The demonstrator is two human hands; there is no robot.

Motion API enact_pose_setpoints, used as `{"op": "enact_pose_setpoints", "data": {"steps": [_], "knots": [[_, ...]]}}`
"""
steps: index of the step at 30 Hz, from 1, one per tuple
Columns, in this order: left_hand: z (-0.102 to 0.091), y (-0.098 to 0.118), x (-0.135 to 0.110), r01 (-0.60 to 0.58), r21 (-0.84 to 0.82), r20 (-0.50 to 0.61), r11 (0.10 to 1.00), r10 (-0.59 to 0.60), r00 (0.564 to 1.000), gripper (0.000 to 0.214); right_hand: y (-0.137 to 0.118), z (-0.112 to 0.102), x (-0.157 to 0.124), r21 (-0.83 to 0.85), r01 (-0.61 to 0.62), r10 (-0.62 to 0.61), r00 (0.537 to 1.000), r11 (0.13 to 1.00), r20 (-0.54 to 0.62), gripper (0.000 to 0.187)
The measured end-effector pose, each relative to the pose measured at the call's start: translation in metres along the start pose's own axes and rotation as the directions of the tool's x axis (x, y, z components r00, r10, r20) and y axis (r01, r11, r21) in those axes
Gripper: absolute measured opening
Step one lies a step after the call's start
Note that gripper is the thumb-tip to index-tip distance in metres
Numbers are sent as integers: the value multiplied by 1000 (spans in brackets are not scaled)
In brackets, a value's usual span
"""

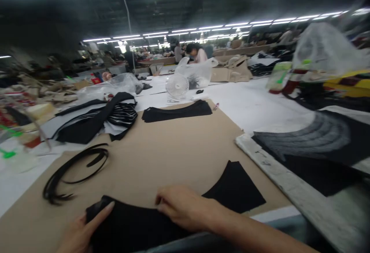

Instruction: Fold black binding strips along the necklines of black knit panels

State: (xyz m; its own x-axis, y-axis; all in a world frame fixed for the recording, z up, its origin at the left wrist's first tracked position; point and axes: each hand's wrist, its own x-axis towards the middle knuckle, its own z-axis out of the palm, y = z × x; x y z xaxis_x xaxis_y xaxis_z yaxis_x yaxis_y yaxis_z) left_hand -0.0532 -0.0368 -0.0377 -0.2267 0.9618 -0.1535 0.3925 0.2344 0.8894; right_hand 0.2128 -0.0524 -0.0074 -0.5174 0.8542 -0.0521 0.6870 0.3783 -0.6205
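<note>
A black fabric piece (127,226) with a curved upper edge lies at the near edge of the brown board. My left hand (83,226) grips its left end, thumb on top and the other fingers underneath. Over its upper edge, my right hand (182,206) is closed with the fingertips pinched at the cloth. Behind my right forearm lies another curved black piece (237,187), flat on the board. To the left rests a loose bundle of thin black strips (78,168). At the board's far side sits a stack of curved black pieces (177,111).
Brown board (162,152) covers the near table. A small white fan (177,86) and plastic bag (199,71) stand beyond it. Piled black and white pieces (98,116) lie left. On the right are a pale slab (268,168) and dark cloth with grey smears (312,137). People work far off.
</note>
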Motion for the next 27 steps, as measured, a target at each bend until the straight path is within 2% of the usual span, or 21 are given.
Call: {"op": "enact_pose_setpoints", "data": {"steps": [1, 2, 3, 4, 5, 6, 7, 9, 11, 12, 14, 15, 17, 21, 27], "knots": [[-2, -2, 7, 38, -6, 13, 999, -38, 999, 48, 5, -3, -4, -3, -7, 7, 999, 1000, -43, 23], [-5, -3, 12, 26, -16, -10, 1000, -26, 1000, 60, 9, -5, -7, -2, -19, 18, 996, 1000, -87, 23], [-6, -5, 17, -59, 24, -120, 998, 62, 991, 69, 14, -7, -11, 1, -23, 23, 993, 1000, -118, 24], [-7, -6, 18, -154, 153, -245, 976, 189, 951, 72, 18, -8, -14, 6, -14, 15, 991, 1000, -132, 24], [-6, -7, 18, -238, 310, -315, 920, 336, 888, 67, 20, -9, -18, -15, 7, -9, 987, 1000, -159, 26], [-3, -7, 15, -311, 455, -333, 834, 484, 809, 58, 22, -8, -22, -41, 33, -40, 984, 999, -172, 28], [1, -7, 9, -383, 567, -282, 729, 608, 742, 48, 22, -6, -26, -69, 57, -68, 983, 996, -170, 30], [12, -6, -5, -559, 640, -55, 527, 758, 650, 33, 20, 0, -33, -132, 95, -116, 980, 987, -162, 32], [24, -4, -20, -738, 573, 218, 356, 802, 556, 32, 19, 11, -38, -199, 125, -158, 975, 972, -159, 33], [28, -4, -27, -802, 530, 331, 276, 803, 495, 34, 19, 18, -39, -235, 141, -184, 968, 962, -169, 36], [34, -4, -35, -865, 477, 483, 154, 777, 404, 37, 24, 30, -41, -302, 176, -245, 947, 937, -208, 40], [36, -4, -37, -878, 466, 529, 114, 759, 379, 37, 29, 36, -41, -329, 192, -275, 934, 924, -228, 41], [36, -4, -38, -884, 461, 578, 81, 728, 369, 38, 37, 45, -43, -372, 209, -321, 907, 905, -271, 43], [36, -4, -35, -884, 466, 588, 44, 731, 346, 37, 45, 49, -45, -439, 218, -392, 848, 871, -357, 43], [36, -19, -34, -856, 510, 586, -87, 763, 272, 40, 38, 45, -42, -511, 198, -456, 769, 836, -449, 35]]}}
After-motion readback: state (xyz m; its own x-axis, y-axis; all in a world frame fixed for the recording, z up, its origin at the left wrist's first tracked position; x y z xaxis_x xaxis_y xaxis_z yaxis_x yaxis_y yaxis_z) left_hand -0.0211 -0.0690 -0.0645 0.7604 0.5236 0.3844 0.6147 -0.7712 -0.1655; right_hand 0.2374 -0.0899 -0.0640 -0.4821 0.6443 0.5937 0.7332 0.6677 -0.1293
